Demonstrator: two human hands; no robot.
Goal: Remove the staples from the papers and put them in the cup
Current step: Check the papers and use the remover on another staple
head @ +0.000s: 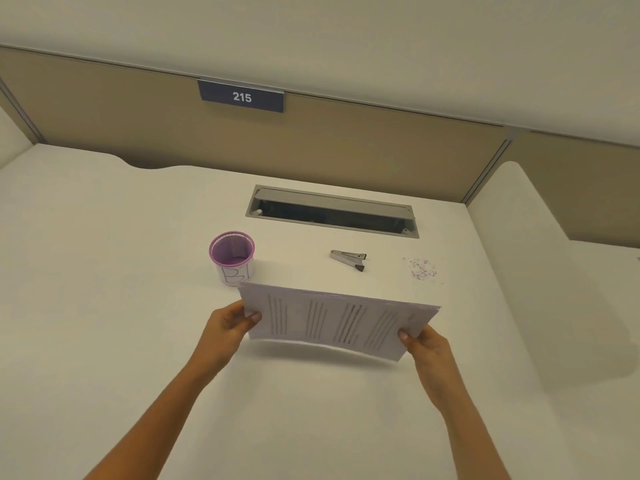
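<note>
papers (332, 323) hang above the bench (104, 306), pinched at each end by left hand (228, 323) and right hand (426, 341), just in front of the cup (232, 258). remover (348, 258) lies beyond, untouched. the sagging stack could slip or fan out, and freed staples may scatter past the cup.

An office cubicle: beige partition panels (346, 140), numbered plate "215" (241, 97), desk (104, 254) with cable hatch (332, 211)

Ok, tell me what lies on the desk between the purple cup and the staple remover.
Nothing. The head view shows bare desk between the purple cup and the staple remover; the papers are held nearer the person.
</note>
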